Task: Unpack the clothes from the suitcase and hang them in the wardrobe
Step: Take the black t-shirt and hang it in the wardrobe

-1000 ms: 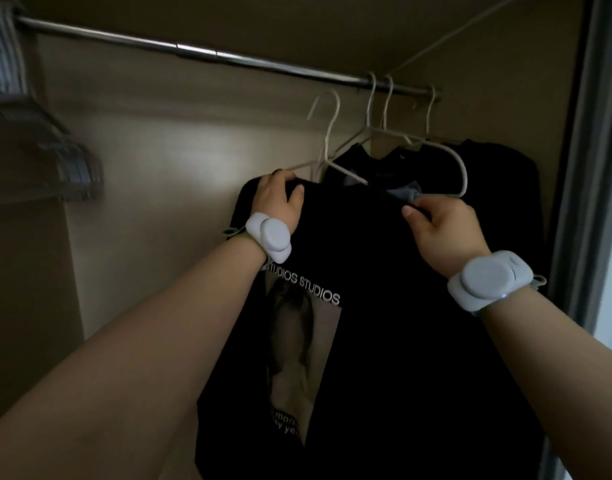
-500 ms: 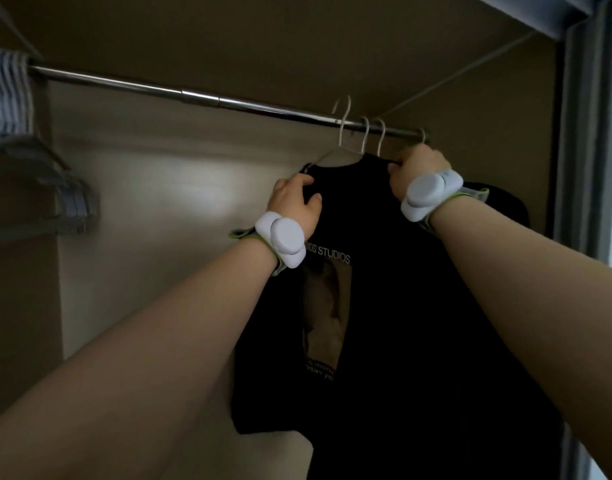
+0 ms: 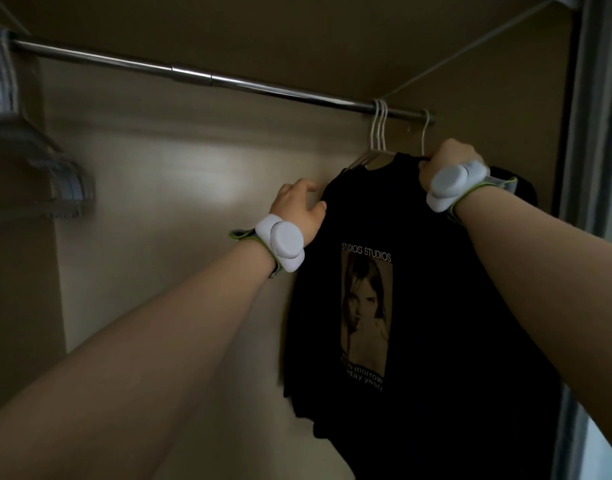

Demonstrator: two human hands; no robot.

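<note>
From your head camera, you are looking up into the wardrobe, with both arms raised towards the metal rail that crosses the top of the frame. The black T-shirt is inside the wardrobe at the right end of the rail, its printed front turned to you, with the words "STUDIOS STUDIOS" above a portrait panel. White hangers hook over the rail just above its neck in a tight bunch, and another hook sits a little further right. You cannot tell which hook carries this shirt.

Your left hand grips the shirt's left shoulder edge, thumb lying on the front of the cloth and the other fingers curled round behind it. Your right hand is at the top of the shirt on the far side of the collar, knuckles towards you, fingers curled tight on the cloth just below the single hook. Each wrist wears a white band device.

Another dark garment shows behind your right wrist. At the far left, a stack of pale empty hangers crowds the rail's end. The wardrobe's grey door frame runs down the right side
</note>
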